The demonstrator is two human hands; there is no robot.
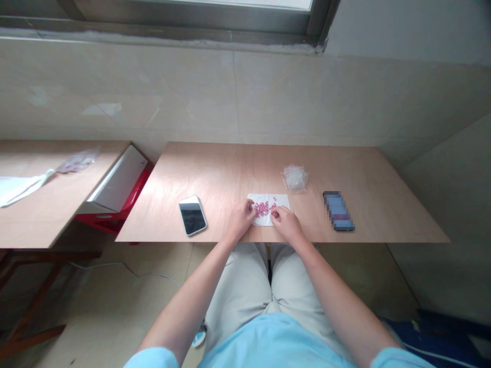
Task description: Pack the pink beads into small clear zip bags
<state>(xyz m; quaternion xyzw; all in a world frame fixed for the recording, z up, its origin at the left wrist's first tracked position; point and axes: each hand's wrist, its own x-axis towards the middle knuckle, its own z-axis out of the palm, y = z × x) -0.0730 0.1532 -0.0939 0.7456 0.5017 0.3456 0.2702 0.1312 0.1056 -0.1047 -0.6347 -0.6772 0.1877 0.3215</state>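
Note:
Small pink bead-like pieces (pixel 262 208) lie scattered on a white sheet (pixel 263 222) near the table's front edge, most of them bunched left of its middle. At the sheet's left edge is my left hand (pixel 241 219), its thumb and fingers curled into a pinch. Something small with a reddish tint shows at those fingertips, too small to name. My right hand (pixel 287 222) rests over the sheet's right side, fingers bent together close above the pieces. Whatever it pinches is hidden or too tiny to make out.
Behind the sheet lies a stack of small clear plastic bags (pixel 295 178). A phone (pixel 193 215) is on the left, and another phone (pixel 338 211), pixelated, on the right. A second table (pixel 34 225) with papers stands at left beside a red stool (pixel 130 204).

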